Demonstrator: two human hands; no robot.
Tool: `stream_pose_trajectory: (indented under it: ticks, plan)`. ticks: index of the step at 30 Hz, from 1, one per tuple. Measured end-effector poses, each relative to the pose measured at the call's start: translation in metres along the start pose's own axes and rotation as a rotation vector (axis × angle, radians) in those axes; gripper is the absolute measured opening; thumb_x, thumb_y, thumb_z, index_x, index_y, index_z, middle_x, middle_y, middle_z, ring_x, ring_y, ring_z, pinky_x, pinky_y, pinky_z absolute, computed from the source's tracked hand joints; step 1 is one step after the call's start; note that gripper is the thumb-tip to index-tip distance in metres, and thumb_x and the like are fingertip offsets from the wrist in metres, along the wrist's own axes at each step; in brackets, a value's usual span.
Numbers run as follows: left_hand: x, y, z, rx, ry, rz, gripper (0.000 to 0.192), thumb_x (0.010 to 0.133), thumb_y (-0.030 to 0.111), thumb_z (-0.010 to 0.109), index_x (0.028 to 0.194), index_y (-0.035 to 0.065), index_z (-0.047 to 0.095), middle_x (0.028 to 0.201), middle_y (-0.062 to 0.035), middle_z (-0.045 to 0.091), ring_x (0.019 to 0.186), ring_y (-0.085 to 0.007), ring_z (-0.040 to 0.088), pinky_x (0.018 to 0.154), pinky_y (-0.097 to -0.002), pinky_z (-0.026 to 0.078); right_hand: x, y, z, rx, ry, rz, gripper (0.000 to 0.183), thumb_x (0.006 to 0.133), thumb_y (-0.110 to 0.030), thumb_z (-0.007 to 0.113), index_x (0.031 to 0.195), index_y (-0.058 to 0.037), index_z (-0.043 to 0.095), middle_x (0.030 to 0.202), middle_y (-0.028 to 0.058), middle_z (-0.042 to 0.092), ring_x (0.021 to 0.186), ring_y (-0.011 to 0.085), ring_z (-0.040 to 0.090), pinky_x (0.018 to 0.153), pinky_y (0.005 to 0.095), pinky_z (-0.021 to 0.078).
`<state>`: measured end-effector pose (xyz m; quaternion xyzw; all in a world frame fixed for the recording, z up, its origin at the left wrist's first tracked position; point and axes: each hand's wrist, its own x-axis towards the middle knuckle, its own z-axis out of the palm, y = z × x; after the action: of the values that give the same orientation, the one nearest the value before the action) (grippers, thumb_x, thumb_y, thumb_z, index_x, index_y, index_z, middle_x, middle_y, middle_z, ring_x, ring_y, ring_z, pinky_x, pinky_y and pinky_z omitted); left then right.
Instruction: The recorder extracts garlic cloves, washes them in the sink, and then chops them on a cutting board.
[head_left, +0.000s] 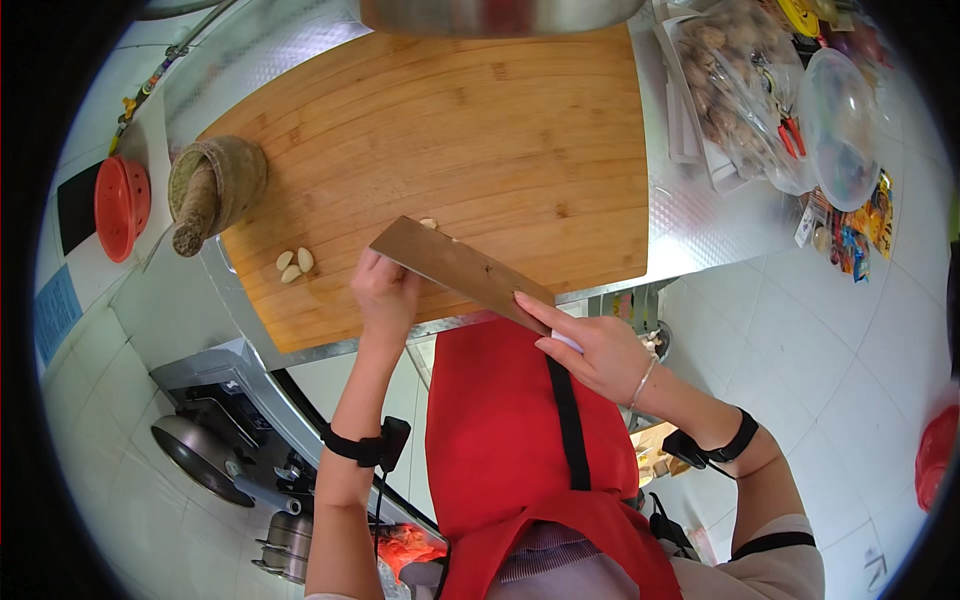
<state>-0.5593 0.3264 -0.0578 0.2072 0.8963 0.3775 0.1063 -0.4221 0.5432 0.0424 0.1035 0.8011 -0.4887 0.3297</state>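
My right hand (600, 349) grips the pale handle of a cleaver (469, 271), with a finger laid along the blade. The broad blade slants up to the left above the near edge of a wooden cutting board (480, 135). My left hand (386, 292) is at the blade's far end. Its fingertips are partly hidden by the blade, so whether they pinch anything is unclear. A peeled garlic clove (428, 223) peeks out just beyond the blade. Three more garlic cloves (291, 274) lie together on the board, left of my left hand.
A stone mortar (244, 176) with a pestle (196, 214) stands at the board's left edge. A metal vessel (502, 19) is beyond the board. At right are a plastic bag (720, 97), red-handled pliers or shears (791, 136) and a clear plastic lid (840, 131). A frying pan (199, 457) sits lower left.
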Motion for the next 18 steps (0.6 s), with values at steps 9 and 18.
stream_pose_trajectory:
  ticks: [9,18]
  plan:
    - [0.007,0.005,0.001,0.017,0.034,0.062,0.023,0.066,-0.009,0.068,0.086,0.0018,0.067,0.083,-0.0112,0.064,0.076,-0.0277,0.062,0.064,-0.0329,0.050,0.005,-0.002,-0.004,-0.070,0.033,-0.028,0.052,0.096,-0.030,0.046,0.145,-0.0219,0.032,0.067,0.0150,0.058,0.058,0.0330,0.058,0.056,0.0400,0.0462]
    - [0.006,0.004,0.000,0.043,0.021,0.057,0.022,0.069,-0.008,0.068,0.089,0.0020,0.067,0.090,-0.0110,0.064,0.077,-0.0278,0.062,0.066,-0.0325,0.050,0.045,0.011,0.012,0.013,0.074,-0.088,0.050,0.096,-0.032,0.048,0.143,-0.0205,0.035,0.074,0.0177,0.063,0.062,0.0372,0.060,0.061,0.0441,0.0488]
